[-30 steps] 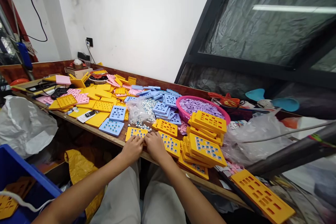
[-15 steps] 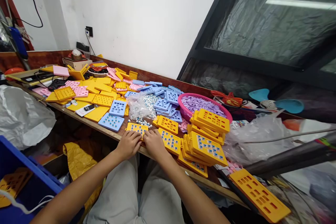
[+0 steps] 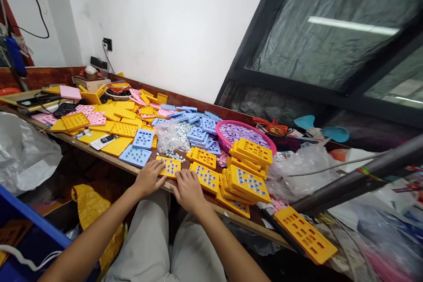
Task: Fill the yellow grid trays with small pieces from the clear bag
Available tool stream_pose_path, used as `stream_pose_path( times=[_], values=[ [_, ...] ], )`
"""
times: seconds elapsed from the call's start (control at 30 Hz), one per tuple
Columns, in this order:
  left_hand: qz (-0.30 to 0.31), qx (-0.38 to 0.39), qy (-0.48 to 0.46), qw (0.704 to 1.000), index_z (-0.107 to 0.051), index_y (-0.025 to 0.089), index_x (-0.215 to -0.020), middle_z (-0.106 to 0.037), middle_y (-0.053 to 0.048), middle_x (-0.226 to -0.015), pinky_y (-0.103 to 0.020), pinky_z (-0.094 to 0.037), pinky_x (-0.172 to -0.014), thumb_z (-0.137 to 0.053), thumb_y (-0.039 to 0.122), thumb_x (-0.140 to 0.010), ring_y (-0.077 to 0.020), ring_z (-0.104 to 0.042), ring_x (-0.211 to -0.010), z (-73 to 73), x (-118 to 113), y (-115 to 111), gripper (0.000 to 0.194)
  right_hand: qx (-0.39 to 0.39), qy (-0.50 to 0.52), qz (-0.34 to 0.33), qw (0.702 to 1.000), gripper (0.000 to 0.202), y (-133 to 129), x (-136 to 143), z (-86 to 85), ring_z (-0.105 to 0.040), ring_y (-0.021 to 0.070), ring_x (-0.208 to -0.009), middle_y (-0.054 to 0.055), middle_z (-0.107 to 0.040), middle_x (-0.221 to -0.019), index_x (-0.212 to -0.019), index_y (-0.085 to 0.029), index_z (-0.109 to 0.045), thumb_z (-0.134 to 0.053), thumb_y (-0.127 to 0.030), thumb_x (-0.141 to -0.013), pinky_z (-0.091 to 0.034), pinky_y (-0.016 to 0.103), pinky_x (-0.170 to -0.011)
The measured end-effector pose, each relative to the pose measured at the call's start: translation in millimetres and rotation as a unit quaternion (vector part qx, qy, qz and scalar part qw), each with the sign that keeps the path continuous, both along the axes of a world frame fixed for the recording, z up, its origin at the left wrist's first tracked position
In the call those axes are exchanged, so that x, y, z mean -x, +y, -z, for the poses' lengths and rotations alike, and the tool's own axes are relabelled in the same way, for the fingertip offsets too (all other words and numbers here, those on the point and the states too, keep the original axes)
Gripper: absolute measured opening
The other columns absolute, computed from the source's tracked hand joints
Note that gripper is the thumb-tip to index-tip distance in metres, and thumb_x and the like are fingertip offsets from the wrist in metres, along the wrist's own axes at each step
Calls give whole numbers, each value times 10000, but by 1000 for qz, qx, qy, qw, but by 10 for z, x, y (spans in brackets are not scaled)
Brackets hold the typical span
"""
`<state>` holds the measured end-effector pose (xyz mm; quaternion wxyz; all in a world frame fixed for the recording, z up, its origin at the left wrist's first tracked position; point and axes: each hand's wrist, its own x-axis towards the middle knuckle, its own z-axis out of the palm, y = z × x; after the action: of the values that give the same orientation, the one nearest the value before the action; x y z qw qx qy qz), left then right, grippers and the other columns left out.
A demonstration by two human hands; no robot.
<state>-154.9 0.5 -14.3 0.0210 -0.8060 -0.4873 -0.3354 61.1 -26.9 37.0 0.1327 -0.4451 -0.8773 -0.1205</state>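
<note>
A yellow board (image 3: 171, 167) with small blue-and-white pieces in its slots lies at the table's front edge. My left hand (image 3: 150, 179) rests at its left end, thumb apart from the other fingers. At the right end, my right hand (image 3: 189, 189) has its fingertips on the board and its thumb spread. Loose white-and-blue pieces (image 3: 175, 155) lie just behind it, beside a clear plastic bag (image 3: 168, 135). Another filled yellow board (image 3: 206, 177) is right of my right hand, near a stack of yellow boards (image 3: 249, 183).
A pink basket (image 3: 218, 137) of purple pieces stands behind the stack. Blue boards (image 3: 142, 139) and many yellow boards (image 3: 124, 129) cover the table's left and middle. A dark pole (image 3: 333, 185) slants across the right side. A blue bin (image 3: 31, 220) is at lower left.
The view has shifted, moving the scene left. My hands have drawn apart to the board's ends, showing more of it, and their thumbs are more spread.
</note>
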Motion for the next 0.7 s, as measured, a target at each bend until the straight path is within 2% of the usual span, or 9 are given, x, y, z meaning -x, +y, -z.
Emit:
stream_pose_path(
  times=[0.13, 0.3, 0.43, 0.5, 0.6, 0.7],
  values=[
    [4, 1, 11, 1000, -588, 198, -1324, -604, -141, -1372, -488, -409, -1123, -607, 371, -919, -314, -528, -1288, -39, -18, 0, 441, -61, 135, 35, 988, 474, -189, -322, 67, -483, 315, -1285, 172, -593, -1347, -1422, -130, -526, -512, -335, -995, -343, 510, -1135],
    [65, 2, 39, 997, -608, 239, -1318, -610, -111, -1365, -458, -412, -1087, -567, 359, -963, -289, -532, -1265, -190, -229, 60, 377, -84, 251, 29, 964, 407, -506, -541, 271, -564, 303, -1204, 135, -644, -1263, -1393, -214, -546, -509, -310, -999, -430, 545, -1068],
    [86, 42, 66, 993, -724, 238, -1110, -691, -83, -1088, -406, -448, -967, -545, 326, -991, -250, -586, -1080, -334, -371, 238, 232, -69, 304, 28, 950, 348, -727, -590, 419, -592, 290, -1167, 124, -663, -1224, -1331, -221, -583, -536, -275, -990, -469, 530, -1033],
    [99, 57, 71, 991, -753, 236, -997, -690, -72, -1031, -393, -442, -942, -574, 317, -976, -238, -590, -1038, -384, -388, 313, 198, -62, 323, 31, 944, 320, -826, -637, 494, -611, 279, -1138, 116, -676, -1191, -1299, -229, -602, -547, -264, -986, -496, 502, -995],
    [115, 73, 53, 989, -765, 239, -939, -694, -61, -1042, -383, -442, -928, -599, 307, -960, -226, -596, -1021, -394, -382, 346, 180, -57, 345, 42, 936, 286, -938, -747, 604, -636, 268, -1094, 108, -695, -1143, -1259, -235, -628, -555, -265, -984, -525, 461, -935],
    [104, 87, 11, 991, -773, 239, -936, -707, -62, -1038, -382, -462, -924, -590, 306, -960, -228, -602, -1011, -342, -385, 299, 197, -64, 362, 58, 928, 269, -986, -849, 676, -644, 268, -1087, 107, -703, -1131, -1233, -233, -648, -563, -283, -983, -523, 459, -934]
  ],
)
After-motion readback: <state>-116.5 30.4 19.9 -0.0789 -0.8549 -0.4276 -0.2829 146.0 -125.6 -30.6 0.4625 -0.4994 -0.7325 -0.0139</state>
